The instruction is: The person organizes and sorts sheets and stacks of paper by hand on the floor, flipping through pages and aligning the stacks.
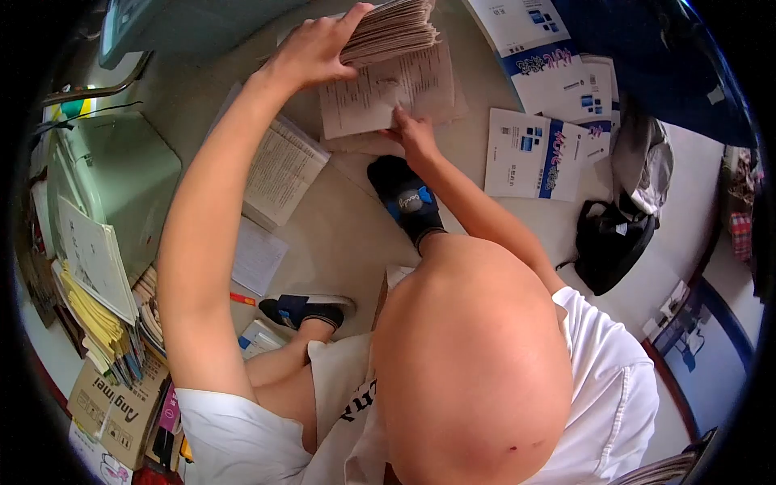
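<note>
My left hand (315, 50) is at the top, its fingers wrapped round the left side of a thick stack of papers (390, 31). The stack is tilted up at its near edge. Below it lies a printed sheet (364, 97), whose right part my right hand (414, 136) pinches near its lower edge, thumb on top. More pale paper shows beneath that sheet. Left of it, an open printed booklet (283, 174) rests on the floor, partly behind my left forearm.
White and blue booklets (529, 153) lie at the right, near a black bag (610, 246). A green plastic box (121, 186), upright papers (93, 255) and a cardboard box (117, 408) stand at the left. My slippered feet (404, 194) are between.
</note>
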Motion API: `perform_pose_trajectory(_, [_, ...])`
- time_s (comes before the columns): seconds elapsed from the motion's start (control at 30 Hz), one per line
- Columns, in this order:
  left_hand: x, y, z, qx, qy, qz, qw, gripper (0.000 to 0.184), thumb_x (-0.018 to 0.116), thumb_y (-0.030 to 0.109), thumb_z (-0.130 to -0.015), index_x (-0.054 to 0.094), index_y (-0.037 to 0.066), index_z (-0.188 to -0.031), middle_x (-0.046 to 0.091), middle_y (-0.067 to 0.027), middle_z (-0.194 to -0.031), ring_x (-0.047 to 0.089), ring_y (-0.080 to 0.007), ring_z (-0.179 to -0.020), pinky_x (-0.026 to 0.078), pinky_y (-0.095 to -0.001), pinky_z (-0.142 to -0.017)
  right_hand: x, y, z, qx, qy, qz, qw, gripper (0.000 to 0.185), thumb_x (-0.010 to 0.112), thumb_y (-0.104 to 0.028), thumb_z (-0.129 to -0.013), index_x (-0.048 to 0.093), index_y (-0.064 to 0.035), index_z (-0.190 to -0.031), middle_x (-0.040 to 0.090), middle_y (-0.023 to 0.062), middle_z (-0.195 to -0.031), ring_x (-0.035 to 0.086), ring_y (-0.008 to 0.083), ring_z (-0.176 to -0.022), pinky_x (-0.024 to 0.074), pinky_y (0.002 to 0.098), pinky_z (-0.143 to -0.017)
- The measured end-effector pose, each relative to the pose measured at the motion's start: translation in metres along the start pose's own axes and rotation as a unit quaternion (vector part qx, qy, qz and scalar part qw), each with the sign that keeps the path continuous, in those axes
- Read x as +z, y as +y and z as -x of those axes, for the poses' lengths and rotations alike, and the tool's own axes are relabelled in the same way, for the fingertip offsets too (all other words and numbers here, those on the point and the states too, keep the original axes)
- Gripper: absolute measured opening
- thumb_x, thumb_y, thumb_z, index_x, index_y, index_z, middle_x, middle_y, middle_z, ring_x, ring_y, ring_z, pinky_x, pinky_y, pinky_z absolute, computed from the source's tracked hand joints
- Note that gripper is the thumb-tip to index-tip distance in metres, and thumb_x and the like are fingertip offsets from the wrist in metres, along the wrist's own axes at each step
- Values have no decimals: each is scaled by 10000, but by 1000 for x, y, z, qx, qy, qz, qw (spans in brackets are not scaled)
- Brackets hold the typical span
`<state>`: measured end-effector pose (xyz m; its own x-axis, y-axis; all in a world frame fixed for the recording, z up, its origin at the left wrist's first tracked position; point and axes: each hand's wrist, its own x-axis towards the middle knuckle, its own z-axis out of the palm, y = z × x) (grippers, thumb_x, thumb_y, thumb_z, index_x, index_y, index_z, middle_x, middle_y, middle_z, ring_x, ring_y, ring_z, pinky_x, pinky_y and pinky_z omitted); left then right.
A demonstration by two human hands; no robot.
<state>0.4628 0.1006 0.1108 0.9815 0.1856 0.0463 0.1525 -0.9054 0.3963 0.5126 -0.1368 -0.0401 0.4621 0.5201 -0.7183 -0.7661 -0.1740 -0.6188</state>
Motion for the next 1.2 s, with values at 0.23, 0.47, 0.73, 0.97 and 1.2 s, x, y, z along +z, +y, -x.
perform_pose_trajectory(0.23, [1, 1, -2, 3, -5, 17, 1000, 918, 811, 137, -673, 332, 202, -1453, 677, -226, -1077, 662, -431, -1014, 555, -530, -852, -14, -5, 31, -40, 35, 42, 998, 392, 623, -228, -982, 499, 112, -1134, 659, 150, -930, 673, 248, -683, 603, 359, -588])
perform_pose_trajectory(0.47, [9, 1, 0, 13, 16, -56, 998, 959, 867, 230, -653, 344, 144, -1452, 699, -232, -910, 699, -404, -890, 592, -503, -805, -29, -13, 28, 14, 33, 92, 995, 414, 647, -303, -958, 523, 54, -1128, 638, 134, -873, 689, 253, -659, 568, 348, -513])
perform_pose_trajectory(0.73, [16, 14, 13, -4, 1, -56, 998, 1000, 877, 220, -661, 314, 102, -1479, 697, -221, -842, 709, -403, -820, 615, -477, -753, -55, -59, 57, -123, 43, 223, 966, 654, 601, -538, -951, 476, 11, -1283, 630, 192, -1164, 640, 282, -1099, 550, 363, -836])
perform_pose_trajectory(0.97, [30, 15, 21, -44, 1, -43, 998, 996, 863, 206, -686, 302, 215, -1509, 664, -250, -1063, 686, -421, -908, 585, -495, -798, 7, -163, -32, 98, -266, -91, 955, 855, 559, -692, -893, 545, 46, -1325, 598, 264, -1292, 586, 352, -1225, 517, 481, -1007])
perform_pose_trajectory(1.2, [25, 30, 22, -30, 1, -59, 998, 870, 856, 146, -710, 419, 213, -1459, 631, -188, -1204, 681, -375, -989, 599, -440, -821, 33, -223, -73, 149, -261, 111, 947, 350, 550, -373, -993, 691, -62, -1070, 717, 85, -984, 687, 199, -889, 576, 376, -862])
